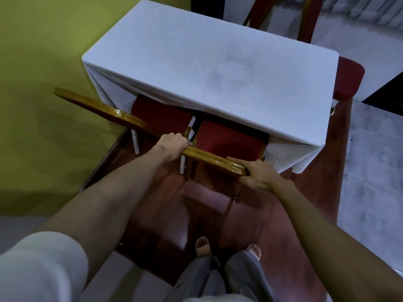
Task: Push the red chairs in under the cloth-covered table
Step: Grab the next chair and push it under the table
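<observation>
Desk [207,62]: rectangular, draped in a white cloth that hangs down its near side; the near left corner lies close to the yellow-green wall [39,83], the right end faces open grey floor [370,160].

Red chair, near right [226,140]: seat partly under the cloth edge, rear part of the seat and the golden top rail [216,159] out in front of the desk. Its legs are mostly hidden behind the rail and the arms.

Red chair, near left [161,114]: seat partly under the cloth, its golden top rail [98,107] slanting out toward the wall. The two near seats stand just beside each other with a narrow gap between.

Red chair, right end [349,77]: only a rounded corner of the seat shows past the desk edge.

Red chair, far side [305,18]: only the frame and a red strip are visible, cut off by the top border.

Left hand [172,147]: fingers curled over the left end of the near right chair's top rail, gripping it.

Right hand [259,173]: grips the right end of the same rail, thumb lying along the top, fingers wrapped beneath and out of sight.

Red-brown floor strip [218,210]: open room behind the chairs, where the person's two feet stand.
</observation>
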